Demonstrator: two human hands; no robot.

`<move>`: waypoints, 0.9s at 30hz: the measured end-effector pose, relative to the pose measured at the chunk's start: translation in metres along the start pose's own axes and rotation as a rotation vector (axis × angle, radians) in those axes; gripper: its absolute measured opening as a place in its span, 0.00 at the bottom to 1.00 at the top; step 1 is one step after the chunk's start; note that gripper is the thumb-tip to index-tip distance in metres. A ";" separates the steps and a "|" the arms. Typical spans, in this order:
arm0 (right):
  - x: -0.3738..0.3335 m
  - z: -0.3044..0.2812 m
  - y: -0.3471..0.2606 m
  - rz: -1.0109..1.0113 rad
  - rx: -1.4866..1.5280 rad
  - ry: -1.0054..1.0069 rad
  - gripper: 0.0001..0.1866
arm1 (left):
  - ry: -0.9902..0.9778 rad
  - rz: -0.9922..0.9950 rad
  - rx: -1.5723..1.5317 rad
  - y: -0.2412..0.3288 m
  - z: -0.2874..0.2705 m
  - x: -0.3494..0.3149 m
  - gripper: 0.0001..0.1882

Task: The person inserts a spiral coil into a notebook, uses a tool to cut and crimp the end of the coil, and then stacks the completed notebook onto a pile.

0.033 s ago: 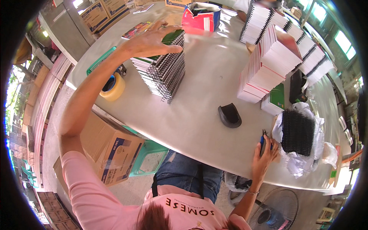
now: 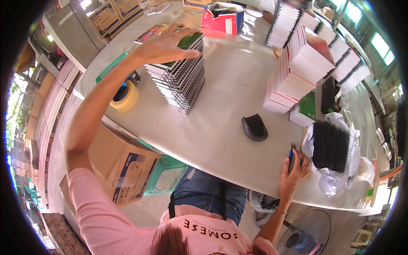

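Observation:
My left hand [image 2: 163, 47] lies over the top of a tall stack of spiral-bound notebooks [image 2: 180, 83]. Its fingers are spread and its thumb reaches toward the bound edge. The topmost notebook [image 2: 190, 40] has a green cover, partly hidden under the hand. At the right front of the table, my right hand [image 2: 294, 168] is closed around small pliers [image 2: 291, 156] with blue handles and dark jaws pointing away from me. Just right of that hand, black binding coils [image 2: 330, 146] lie in a bundle on crumpled white paper [image 2: 329, 185].
A black curved holder [image 2: 255, 128] sits mid-table. Unbound red-edged book blocks [image 2: 293, 76] and a green-covered block [image 2: 304, 109] stand at right, before coil-bound stacks [image 2: 285, 25]. Tape [image 2: 126, 97] and a green basket [image 2: 111, 68] lie left; a torn red-and-blue box [image 2: 221, 21] stands behind.
My left hand has shifted very slightly left on top of the stack. My right hand and the pliers have not visibly moved.

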State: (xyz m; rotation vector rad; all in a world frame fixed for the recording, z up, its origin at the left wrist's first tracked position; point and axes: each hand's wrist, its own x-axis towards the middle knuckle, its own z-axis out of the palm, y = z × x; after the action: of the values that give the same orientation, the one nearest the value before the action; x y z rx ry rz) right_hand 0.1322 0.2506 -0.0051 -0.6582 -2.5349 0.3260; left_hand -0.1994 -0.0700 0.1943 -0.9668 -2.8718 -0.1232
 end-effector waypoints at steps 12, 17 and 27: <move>0.001 0.000 0.002 -0.002 0.002 -0.003 0.20 | -0.052 -0.096 0.133 -0.005 0.009 0.004 0.57; 0.000 0.001 0.002 -0.010 -0.001 0.001 0.21 | -0.143 -0.203 0.033 -0.011 0.008 0.015 0.61; 0.018 -0.009 -0.006 -0.027 0.264 0.156 0.13 | -0.054 -0.134 -0.013 -0.027 0.020 0.025 0.62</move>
State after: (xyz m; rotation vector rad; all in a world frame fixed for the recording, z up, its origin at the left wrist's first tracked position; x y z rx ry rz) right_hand 0.1213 0.2551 0.0121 -0.5252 -2.2977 0.5660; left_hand -0.2370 -0.0747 0.1765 -0.7907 -2.9876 -0.1286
